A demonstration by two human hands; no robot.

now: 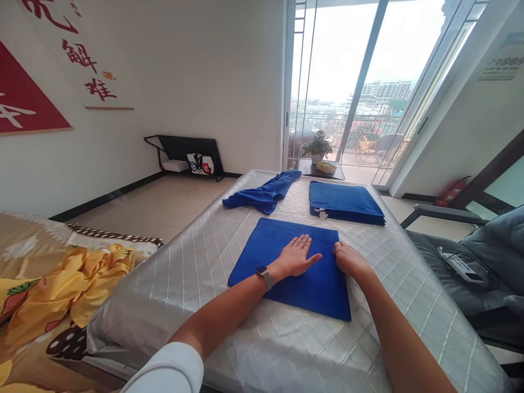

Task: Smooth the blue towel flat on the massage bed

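A blue towel point(315, 297) lies spread flat in a near-square on the silvery quilted mattress point(196, 273). My left hand point(297, 256), with a watch on its wrist, rests palm down on the towel, fingers stretched out and thumb apart. At the towel's right edge, my right hand point(350, 259) is closed, its curled fingers pinching the border. Beyond it sits a neat stack of folded blue towels point(347, 202) with a white tag at its near left corner. A crumpled blue towel point(264, 195) lies loose on the far left part of the mattress.
Yellow patterned bedding point(94, 273) is heaped at the left. On the right stands a dark armchair point(434, 251) with a white power strip point(464, 267) and cable on it. Past the mattress, a small table holds a potted plant point(318, 144) and a tissue pack point(327, 167) before glass doors.
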